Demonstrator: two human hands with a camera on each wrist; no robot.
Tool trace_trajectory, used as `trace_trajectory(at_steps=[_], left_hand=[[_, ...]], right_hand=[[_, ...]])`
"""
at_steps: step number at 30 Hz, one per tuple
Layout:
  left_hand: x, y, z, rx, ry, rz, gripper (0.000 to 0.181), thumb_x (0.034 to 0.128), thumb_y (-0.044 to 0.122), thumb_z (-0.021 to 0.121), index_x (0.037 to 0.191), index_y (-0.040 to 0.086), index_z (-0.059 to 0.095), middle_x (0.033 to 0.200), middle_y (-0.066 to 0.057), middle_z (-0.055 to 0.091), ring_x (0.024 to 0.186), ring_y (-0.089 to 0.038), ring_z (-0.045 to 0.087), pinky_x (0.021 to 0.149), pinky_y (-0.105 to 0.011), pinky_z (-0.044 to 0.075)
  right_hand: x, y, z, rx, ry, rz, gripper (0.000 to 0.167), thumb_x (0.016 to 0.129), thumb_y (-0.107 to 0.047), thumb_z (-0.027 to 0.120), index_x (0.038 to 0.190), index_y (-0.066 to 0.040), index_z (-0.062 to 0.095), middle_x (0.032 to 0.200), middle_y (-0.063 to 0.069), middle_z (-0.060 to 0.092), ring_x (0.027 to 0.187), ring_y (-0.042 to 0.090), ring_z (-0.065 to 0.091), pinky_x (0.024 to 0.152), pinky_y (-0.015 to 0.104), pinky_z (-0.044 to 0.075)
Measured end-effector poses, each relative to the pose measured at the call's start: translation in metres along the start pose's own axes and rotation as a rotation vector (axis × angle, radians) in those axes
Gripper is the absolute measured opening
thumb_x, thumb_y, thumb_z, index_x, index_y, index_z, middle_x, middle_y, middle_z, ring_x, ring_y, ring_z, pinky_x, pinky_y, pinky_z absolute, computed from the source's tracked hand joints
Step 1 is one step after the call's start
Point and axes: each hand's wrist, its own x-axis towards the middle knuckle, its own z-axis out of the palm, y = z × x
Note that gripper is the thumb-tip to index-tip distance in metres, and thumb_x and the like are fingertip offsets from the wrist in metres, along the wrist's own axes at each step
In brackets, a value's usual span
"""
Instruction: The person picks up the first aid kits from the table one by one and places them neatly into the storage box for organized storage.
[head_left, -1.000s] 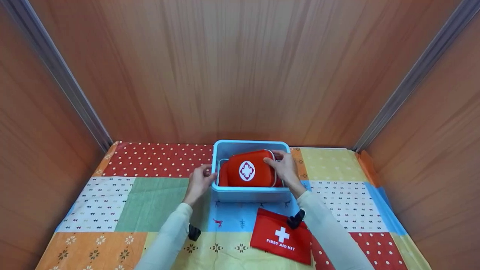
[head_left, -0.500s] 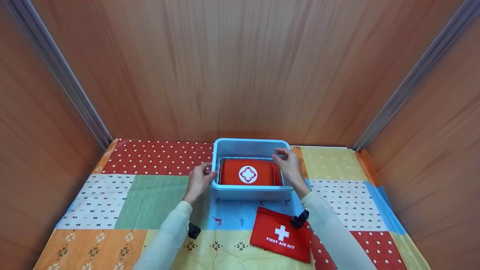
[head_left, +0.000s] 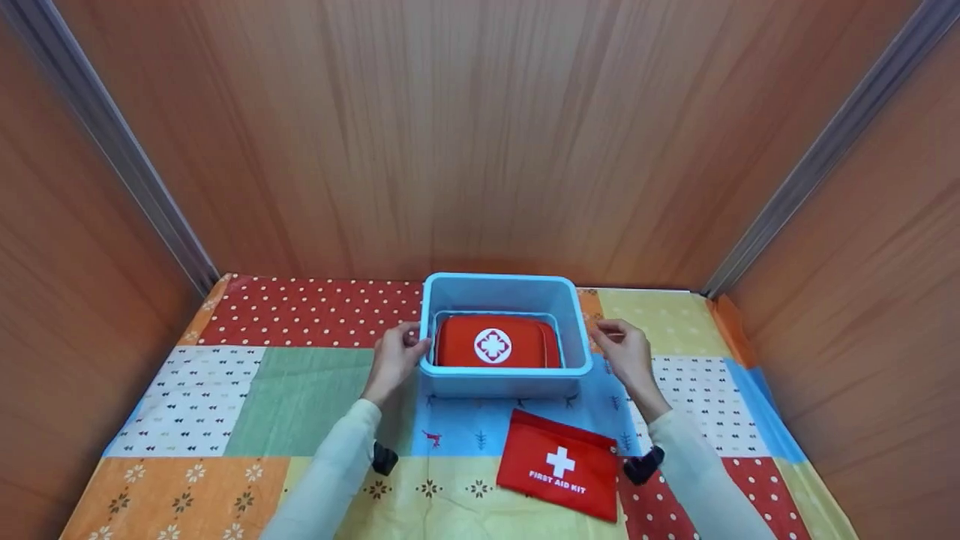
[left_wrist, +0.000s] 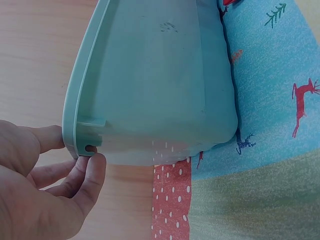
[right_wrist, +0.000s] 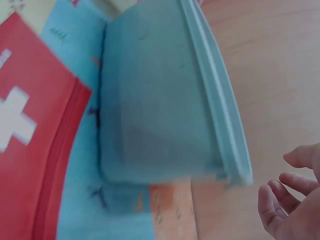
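Note:
A light blue bin (head_left: 499,386) stands near the back wall, holding a red case (head_left: 457,341) with a white emblem. My left hand (head_left: 394,360) pinches the bin's left rim; in the left wrist view the fingers and thumb of that hand (left_wrist: 55,185) close on the rim's corner. Just right of the bin, my right hand (head_left: 628,358) is raised with bent, parted fingers and holds nothing. The right wrist view has this hand (right_wrist: 295,200) apart from the bin's rim (right_wrist: 225,100). A red pouch (head_left: 555,480) reading FIRST AID KIT lies in front of the bin.
A patchwork cloth (head_left: 315,401) covers the table. Wood-grain panels (head_left: 465,135) rise behind and at both sides, with grey metal strips (head_left: 817,150) at the corners.
My right hand has let go of the red case's right end and moved right, out of the bin. The case, tilted up earlier, now lies lower inside. My left hand has stayed on the rim.

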Motion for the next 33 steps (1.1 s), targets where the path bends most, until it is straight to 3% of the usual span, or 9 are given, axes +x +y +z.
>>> trace_trajectory(at_steps=[6, 10, 17, 22, 29, 33], left_hand=[[0.001, -0.002, -0.001, 0.001, 0.003, 0.009, 0.04, 0.0933, 0.018, 0.067, 0.132, 0.008, 0.06, 0.093, -0.01, 0.065, 0.084, -0.021, 0.061, 0.073, -0.029, 0.056], [0.0, -0.003, -0.001, -0.007, 0.007, 0.011, 0.04, 0.0935, 0.017, 0.067, 0.131, 0.009, 0.06, 0.093, -0.009, 0.064, 0.085, -0.021, 0.061, 0.073, -0.028, 0.056], [0.0, -0.002, 0.001, -0.009, 0.013, 0.02, 0.04, 0.0922, 0.017, 0.068, 0.131, 0.009, 0.061, 0.093, -0.009, 0.066, 0.084, -0.021, 0.062, 0.075, -0.03, 0.058], [-0.001, 0.0, 0.001, -0.004, 0.005, 0.014, 0.041, 0.0922, 0.019, 0.068, 0.131, 0.009, 0.06, 0.094, -0.008, 0.067, 0.085, -0.021, 0.063, 0.078, -0.032, 0.058], [0.0, 0.001, 0.0, -0.009, 0.009, 0.0, 0.041, 0.0931, 0.019, 0.067, 0.133, 0.01, 0.059, 0.097, -0.009, 0.067, 0.088, -0.022, 0.064, 0.079, -0.033, 0.058], [0.0, 0.0, 0.001, -0.009, 0.002, -0.001, 0.041, 0.0933, 0.018, 0.067, 0.133, 0.009, 0.06, 0.097, -0.009, 0.067, 0.088, -0.022, 0.064, 0.078, -0.032, 0.058]], right_hand=[[-0.015, 0.028, -0.019, -0.006, 0.008, 0.072, 0.027, 0.094, -0.017, 0.064, 0.114, 0.001, 0.066, 0.105, 0.02, 0.067, 0.075, 0.014, 0.06, 0.06, 0.02, 0.051], [-0.03, 0.048, -0.023, -0.015, -0.006, 0.145, 0.031, 0.095, -0.02, 0.063, 0.118, 0.001, 0.064, 0.11, 0.019, 0.065, 0.079, 0.016, 0.06, 0.065, 0.024, 0.053], [-0.065, 0.088, -0.019, -0.03, -0.038, 0.284, 0.032, 0.095, -0.023, 0.062, 0.118, -0.001, 0.063, 0.105, 0.015, 0.064, 0.086, 0.028, 0.062, 0.072, 0.033, 0.055], [-0.087, 0.113, -0.014, -0.07, -0.048, 0.381, 0.035, 0.094, -0.021, 0.061, 0.118, 0.004, 0.059, 0.1, 0.017, 0.065, 0.083, 0.025, 0.063, 0.071, 0.031, 0.055], [-0.099, 0.125, -0.007, -0.119, -0.106, 0.526, 0.056, 0.092, -0.033, 0.064, 0.127, 0.008, 0.05, 0.103, 0.02, 0.062, 0.086, 0.023, 0.059, 0.069, 0.027, 0.052], [-0.104, 0.124, -0.007, -0.127, -0.127, 0.568, 0.067, 0.089, -0.036, 0.068, 0.131, 0.011, 0.045, 0.116, 0.028, 0.058, 0.095, 0.031, 0.06, 0.078, 0.036, 0.057]])
